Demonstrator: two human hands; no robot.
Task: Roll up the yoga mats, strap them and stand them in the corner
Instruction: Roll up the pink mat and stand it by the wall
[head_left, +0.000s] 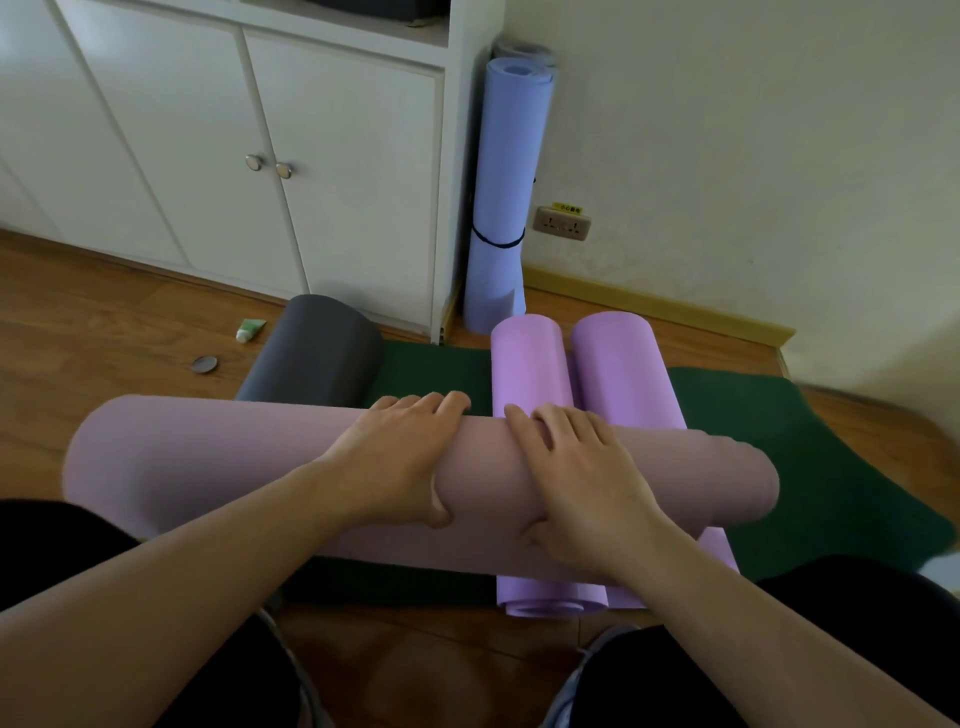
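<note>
Green mat (810, 457) flat under everything; grey roll (317, 353) at 11 o'clock, two purple rolls (530, 364) at 1 o'clock, crossed by my pink roll (208, 467). One strapped blue roll (501, 197) upright in corner, 12 o'clock. Tube (251, 329), lid (204, 364) on floor. Left hand (400, 462) and right hand (576, 478) both wrap the pink roll, fingers over top, thumbs under.

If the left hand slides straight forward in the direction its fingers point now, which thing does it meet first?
Probably the dark green mat lying flat just beyond the pink rolled mat that the left hand grips. Past it stands the white cabinet. Depth is unclear here.
</note>
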